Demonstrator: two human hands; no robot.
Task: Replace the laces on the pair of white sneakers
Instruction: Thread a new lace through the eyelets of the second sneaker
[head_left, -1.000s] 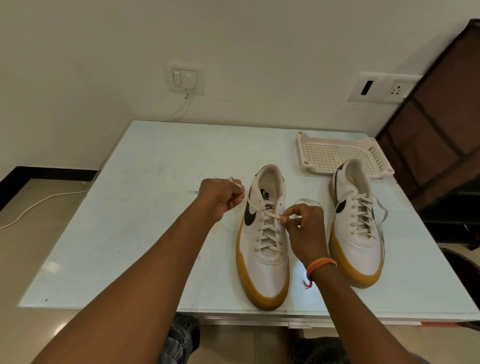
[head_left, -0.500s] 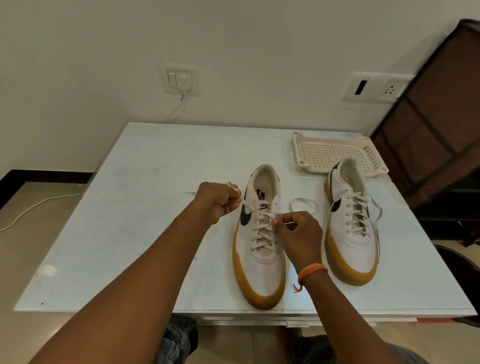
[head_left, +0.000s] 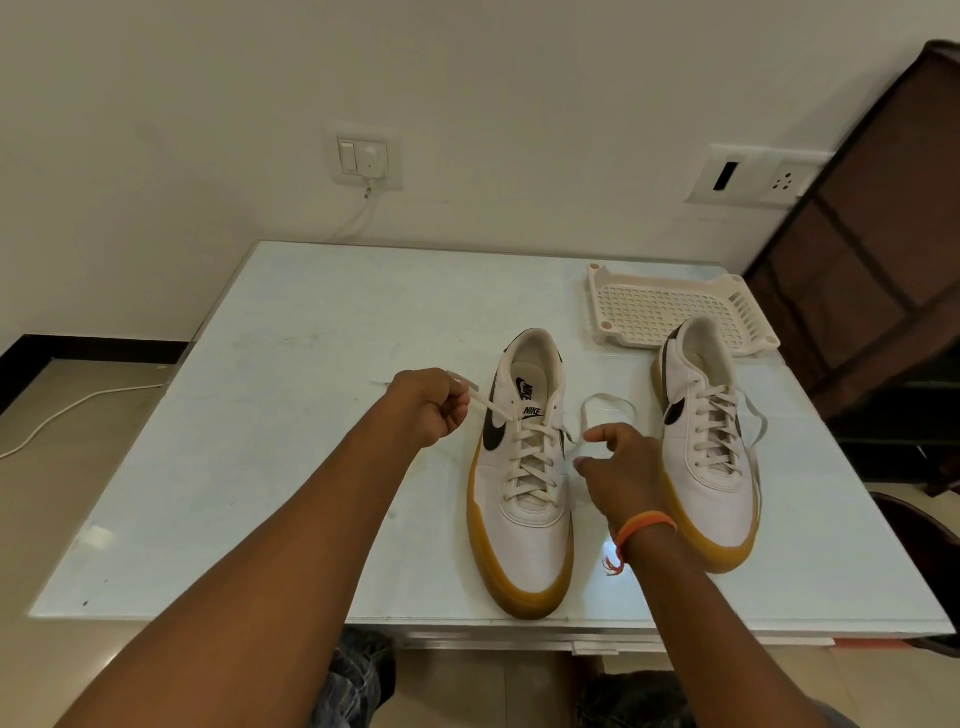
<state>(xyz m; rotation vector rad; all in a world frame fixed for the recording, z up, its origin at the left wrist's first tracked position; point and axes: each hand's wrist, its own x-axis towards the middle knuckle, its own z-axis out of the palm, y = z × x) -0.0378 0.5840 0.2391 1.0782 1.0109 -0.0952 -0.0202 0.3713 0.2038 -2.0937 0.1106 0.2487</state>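
Note:
Two white sneakers with gum soles stand on the pale table (head_left: 291, 441), toes toward me. The left sneaker (head_left: 524, 525) is threaded with a cream lace (head_left: 530, 460). My left hand (head_left: 426, 410) grips the lace's left end, pulled out taut to the left of the top eyelet. My right hand (head_left: 623, 473) hovers just right of this shoe, thumb and forefinger apart, beside the lace's right end (head_left: 608, 402), which loops on the table. The right sneaker (head_left: 719, 499) is laced too, with loose ends trailing on its right.
A white perforated plastic tray (head_left: 639, 312) lies at the back right, touching the right sneaker's heel. A dark brown cabinet (head_left: 883, 234) stands to the right of the table. Wall sockets and a white cable (head_left: 62, 410) on the floor at left.
My right hand has let go of the lace at the top eyelets and moved right, off the shoe, with its fingers opening. My left hand keeps its grip on the left end.

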